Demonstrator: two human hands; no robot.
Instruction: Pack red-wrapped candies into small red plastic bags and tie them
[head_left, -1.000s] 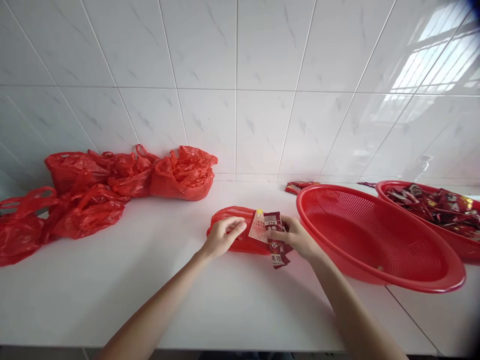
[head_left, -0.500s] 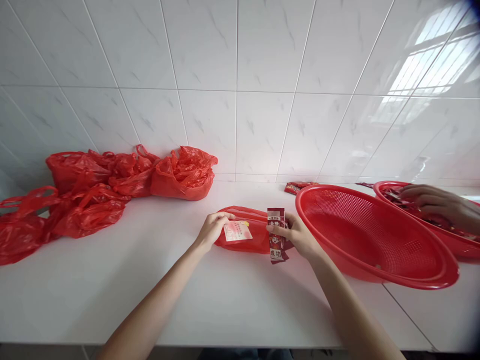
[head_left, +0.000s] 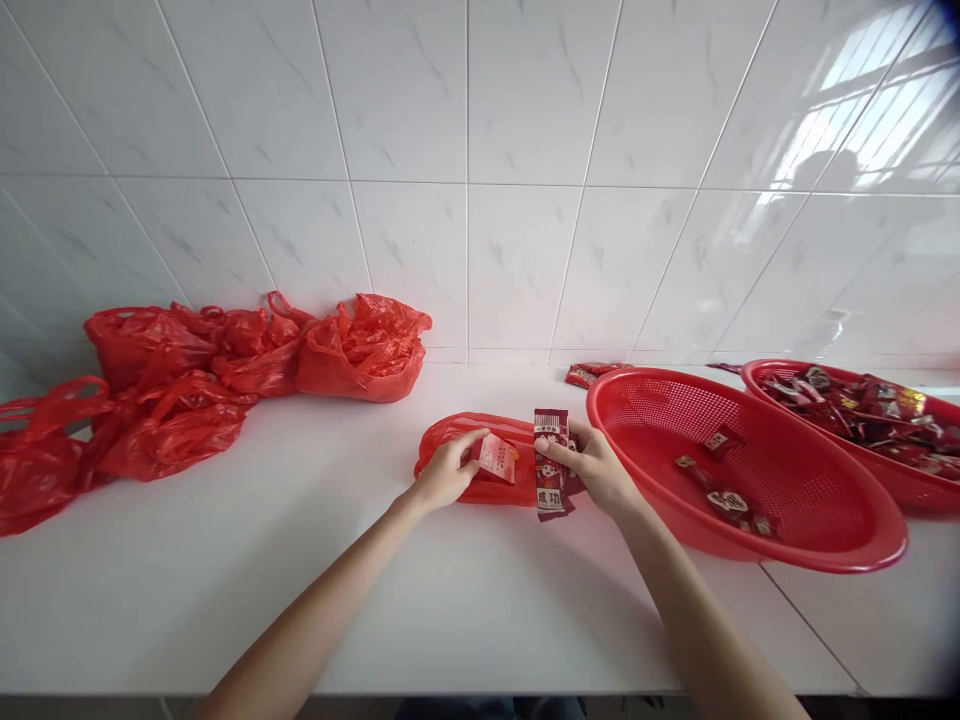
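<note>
My left hand (head_left: 448,472) pinches a small pink printed card or packet (head_left: 498,458) above a flat red plastic bag (head_left: 480,492) on the white table. Closed around several dark red snack packets with white lettering (head_left: 552,475), my right hand (head_left: 596,465) is over the right end of that bag. The packets hang upright side by side and partly cover one another. Close to my right hand stands a red perforated plastic basket (head_left: 660,450), with several small wrapped sweets (head_left: 727,503) at its bottom.
Behind it on the right, a second red basket (head_left: 926,490) is heaped with wrapped sweets (head_left: 862,405). Red snack packets (head_left: 592,373) lie by the tiled wall. Several filled red plastic bags (head_left: 364,355) stand along the left side of the white table (head_left: 420,620).
My left hand has moved right with the pink card, now tilted. Wrapped sweets have appeared in the near basket. Another person's hand has left the far basket.
</note>
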